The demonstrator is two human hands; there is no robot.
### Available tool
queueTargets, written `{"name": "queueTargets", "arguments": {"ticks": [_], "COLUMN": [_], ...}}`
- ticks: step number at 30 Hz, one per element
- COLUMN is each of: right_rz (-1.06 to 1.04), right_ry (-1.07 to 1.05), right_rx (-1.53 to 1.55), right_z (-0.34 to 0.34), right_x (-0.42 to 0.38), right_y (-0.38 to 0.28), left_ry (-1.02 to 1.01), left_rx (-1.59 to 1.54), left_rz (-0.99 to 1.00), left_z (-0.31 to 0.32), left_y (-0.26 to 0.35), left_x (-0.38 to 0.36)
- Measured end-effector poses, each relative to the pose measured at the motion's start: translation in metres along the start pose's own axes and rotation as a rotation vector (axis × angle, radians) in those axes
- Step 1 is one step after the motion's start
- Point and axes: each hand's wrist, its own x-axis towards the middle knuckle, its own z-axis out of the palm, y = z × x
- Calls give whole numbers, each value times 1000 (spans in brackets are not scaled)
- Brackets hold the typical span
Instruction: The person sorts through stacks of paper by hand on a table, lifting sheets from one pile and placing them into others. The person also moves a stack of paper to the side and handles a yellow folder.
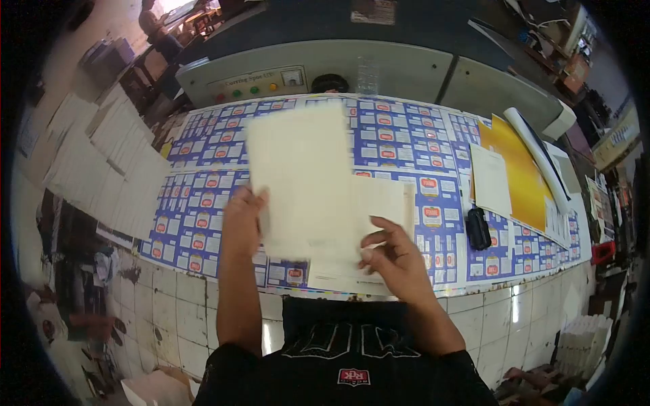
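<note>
A cream sheet of paper (301,179), blurred by motion, is held up over the table. My left hand (244,216) grips its left edge, with the thumb in front and the other fingers partly hidden. At the sheet's lower right corner, my right hand (396,260) has its thumb and a fingertip pinched together, while its index finger is raised. Behind and below the raised sheet lies a pile of cream paper (382,199), partly covered by it. More paper with a line of small print (338,274) shows near the table's front edge.
Blue printed label sheets (203,223) cover the table. Tall paper stacks (101,162) stand at left. On the right are a black case (478,229), a cream booklet (490,179), gold sheets (521,176) and a white roll (538,159). A clear bottle (367,76) stands by the machine panel (264,81).
</note>
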Motion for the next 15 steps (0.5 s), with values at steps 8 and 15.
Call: {"name": "queueTargets", "arguments": {"ticks": [8, 15], "right_rz": [79, 133], "right_ry": [259, 423], "right_rx": [-969, -466], "right_z": [-20, -52], "right_x": [-16, -28], "right_y": [8, 25], "left_ry": [93, 320], "left_rx": [1189, 1593], "left_rz": [315, 498], "left_z": [-75, -36], "left_y": [-71, -56], "left_x": [148, 120]}}
